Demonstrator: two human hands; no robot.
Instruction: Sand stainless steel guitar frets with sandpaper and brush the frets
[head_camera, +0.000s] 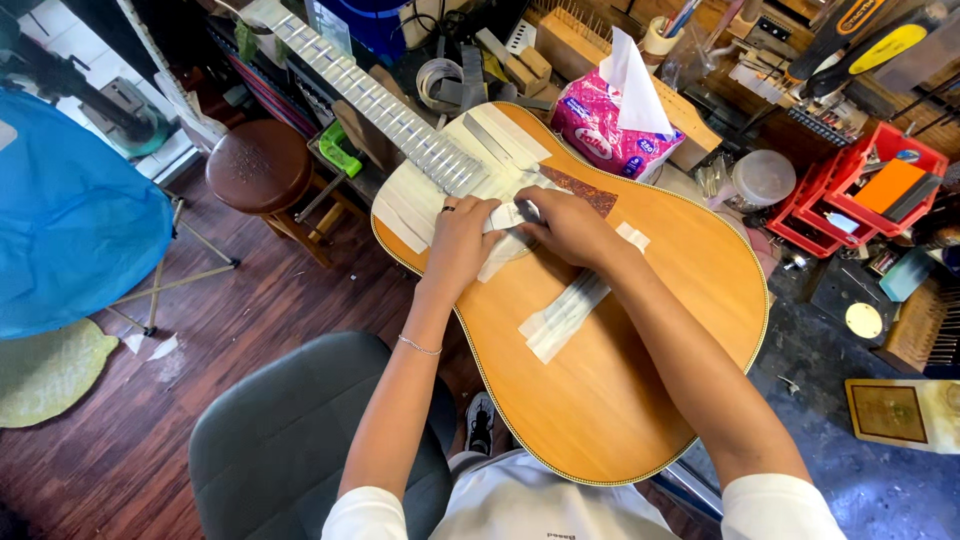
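An acoustic guitar (640, 340) lies face up in front of me, its neck (350, 80) pointing to the upper left. White masking tape strips (565, 315) cover the bridge area and the body around the fretboard end. My left hand (462, 240), with a ring and a bracelet, presses flat on the taped area over the soundhole. My right hand (565, 222) rests beside it, fingers curled on a white strip of tape or paper (505, 245) between the two hands. Whether the right hand holds a tool is hidden.
A pink tissue pack (610, 125) sits beyond the guitar. Red bins (860, 190) and tools crowd the bench at right. A round brown stool (258, 165) stands at left, a grey chair back (300, 430) below, and a blue cover (70, 220) at far left.
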